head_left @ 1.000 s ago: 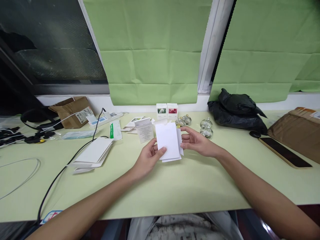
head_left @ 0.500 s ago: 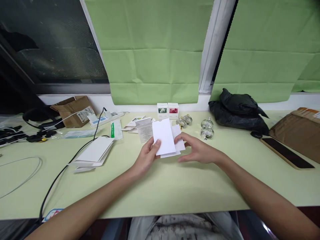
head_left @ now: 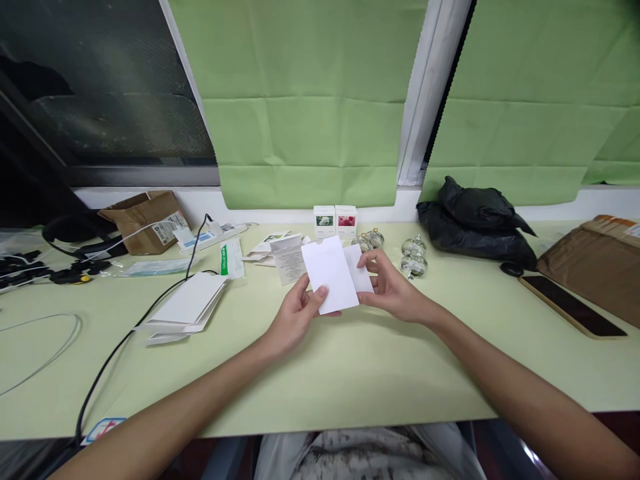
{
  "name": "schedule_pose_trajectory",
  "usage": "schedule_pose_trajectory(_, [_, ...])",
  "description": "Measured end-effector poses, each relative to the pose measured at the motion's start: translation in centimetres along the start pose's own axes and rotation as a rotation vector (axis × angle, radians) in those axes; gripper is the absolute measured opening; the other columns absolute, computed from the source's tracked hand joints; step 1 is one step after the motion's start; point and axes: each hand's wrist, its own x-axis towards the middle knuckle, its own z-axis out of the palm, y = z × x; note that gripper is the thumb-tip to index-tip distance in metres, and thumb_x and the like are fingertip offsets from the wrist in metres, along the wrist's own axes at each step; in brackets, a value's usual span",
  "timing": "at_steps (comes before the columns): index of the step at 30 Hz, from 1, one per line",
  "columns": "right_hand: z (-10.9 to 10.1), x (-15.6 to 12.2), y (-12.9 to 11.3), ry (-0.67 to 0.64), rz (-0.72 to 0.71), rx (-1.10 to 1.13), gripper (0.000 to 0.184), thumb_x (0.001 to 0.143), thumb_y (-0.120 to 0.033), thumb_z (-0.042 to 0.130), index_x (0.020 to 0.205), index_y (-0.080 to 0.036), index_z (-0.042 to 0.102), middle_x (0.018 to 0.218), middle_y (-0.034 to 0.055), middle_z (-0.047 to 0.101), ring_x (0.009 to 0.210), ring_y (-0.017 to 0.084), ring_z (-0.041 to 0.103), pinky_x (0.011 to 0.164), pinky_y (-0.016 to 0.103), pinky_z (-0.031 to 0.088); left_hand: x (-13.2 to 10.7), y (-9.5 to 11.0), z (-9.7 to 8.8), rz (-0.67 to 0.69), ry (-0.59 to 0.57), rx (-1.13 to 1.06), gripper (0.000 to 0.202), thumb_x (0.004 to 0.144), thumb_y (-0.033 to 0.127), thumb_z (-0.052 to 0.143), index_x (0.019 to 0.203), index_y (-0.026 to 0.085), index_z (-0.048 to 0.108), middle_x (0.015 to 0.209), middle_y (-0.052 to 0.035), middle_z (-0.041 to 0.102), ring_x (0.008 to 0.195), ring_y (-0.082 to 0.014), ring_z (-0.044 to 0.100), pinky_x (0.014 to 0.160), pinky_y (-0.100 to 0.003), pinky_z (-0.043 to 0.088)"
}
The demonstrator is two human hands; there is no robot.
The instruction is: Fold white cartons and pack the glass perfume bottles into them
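Observation:
Above the table, my left hand (head_left: 299, 308) is closed on a flattened white paper box (head_left: 330, 277), thumb on its front face and fingers behind. My right hand (head_left: 393, 287) pinches the box's narrower panel (head_left: 361, 270), which juts out on the right side. Blank white faces are turned toward me; the back is hidden. To the left lies a stack of similar flat white paper pieces (head_left: 187, 300). Behind the held box stand two small white boxes, one with a white-flower picture (head_left: 325, 222) and one with a red-flower picture (head_left: 346, 221).
Clear round glass ornaments or bottles (head_left: 414, 257) stand to the right. A printed leaflet (head_left: 289, 260) leans behind my left hand. Farther right are a black plastic bag (head_left: 475, 227), a phone (head_left: 573, 307) and a cardboard box (head_left: 595, 263). A black cable (head_left: 120, 347) crosses the left side.
My right fingers have closed on the right-hand panel, where before they were spread. The white box has tilted slightly, and its lower flap no longer shows below the front face.

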Motion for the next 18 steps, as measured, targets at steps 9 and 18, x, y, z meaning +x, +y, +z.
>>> schedule_pose_trajectory(9, [-1.2, 0.3, 0.0, -0.033, 0.077, 0.211, 0.044, 0.104, -0.053, 0.063, 0.139, -0.03, 0.05, 0.114, 0.0053, 0.072, 0.1, 0.022, 0.074, 0.096, 0.047, 0.061, 0.2, 0.1, -0.3, 0.029, 0.009, 0.057, 0.056, 0.102, 0.05, 0.064, 0.149, 0.022, 0.05, 0.14, -0.0114, 0.069, 0.11, -0.0272, 0.075, 0.083, -0.043, 0.071])
schedule_pose_trajectory(18, [-0.8, 0.5, 1.0, -0.076, 0.035, 0.126, 0.036, 0.092, -0.042, 0.083, 0.113, -0.024, 0.059, 0.102, 0.0022, 0.068, 0.091, 0.017, 0.068, 0.081, 0.032, 0.059, -0.2, -0.4, -0.2, 0.042, -0.046, 0.128, 0.047, 0.099, 0.046, 0.07, 0.135, 0.022, 0.052, 0.121, -0.0095, 0.077, 0.097, -0.0221, 0.076, 0.071, -0.031, 0.067])
